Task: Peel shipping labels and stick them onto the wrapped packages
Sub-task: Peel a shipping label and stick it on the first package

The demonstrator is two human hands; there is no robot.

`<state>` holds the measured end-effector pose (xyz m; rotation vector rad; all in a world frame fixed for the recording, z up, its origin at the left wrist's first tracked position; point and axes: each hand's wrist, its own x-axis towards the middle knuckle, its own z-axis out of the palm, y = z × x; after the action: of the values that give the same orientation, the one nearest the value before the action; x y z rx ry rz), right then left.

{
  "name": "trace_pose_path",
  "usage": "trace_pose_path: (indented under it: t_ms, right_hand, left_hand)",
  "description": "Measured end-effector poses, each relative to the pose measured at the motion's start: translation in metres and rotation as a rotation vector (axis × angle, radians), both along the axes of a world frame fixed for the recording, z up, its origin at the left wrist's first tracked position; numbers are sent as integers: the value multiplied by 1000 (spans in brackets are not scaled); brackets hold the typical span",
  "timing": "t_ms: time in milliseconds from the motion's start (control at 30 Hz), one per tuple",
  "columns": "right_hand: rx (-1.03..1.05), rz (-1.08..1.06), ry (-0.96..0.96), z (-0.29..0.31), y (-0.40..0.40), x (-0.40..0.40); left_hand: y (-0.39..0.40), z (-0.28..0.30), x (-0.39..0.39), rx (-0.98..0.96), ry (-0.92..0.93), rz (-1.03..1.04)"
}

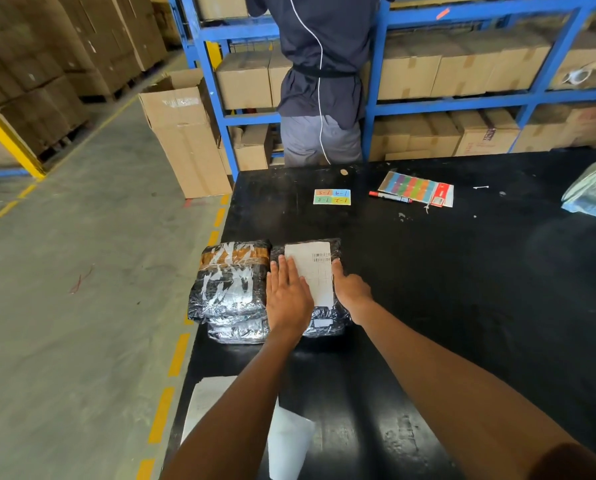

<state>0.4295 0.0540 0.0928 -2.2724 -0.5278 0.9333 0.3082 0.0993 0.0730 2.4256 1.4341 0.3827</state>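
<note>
A worker's left hand (287,293) lies flat, fingers straight and together, pressing the left edge of a white rectangular shipping label with a barcode (315,271) onto a package wrapped in shiny black plastic film (327,322) at the near-left part of a black worktable (462,289). The right hand (350,289) rests at the label's 3 o'clock edge, thumb along it; whether its fingers curl cannot be told. At the package's 9 o'clock, touching it, sits a stack of black-wrapped parcels (232,289). At 12 o'clock lie a small coloured numbered card (331,197) and a red marker pen (390,196).
</note>
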Motion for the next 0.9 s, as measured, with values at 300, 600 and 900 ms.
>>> trace_pose_path:
  t_ms: [300, 600, 900]
  right_hand:
    - [251, -189, 303, 22, -7, -5]
    - [359, -357, 440, -4, -50, 18]
    - [525, -542, 507, -35, -133, 76]
  left_hand:
    - [-2, 3, -7, -199, -291, 1]
    - [-10, 8, -3, -21, 74, -206]
    - [-11, -27, 7, -84, 117, -263]
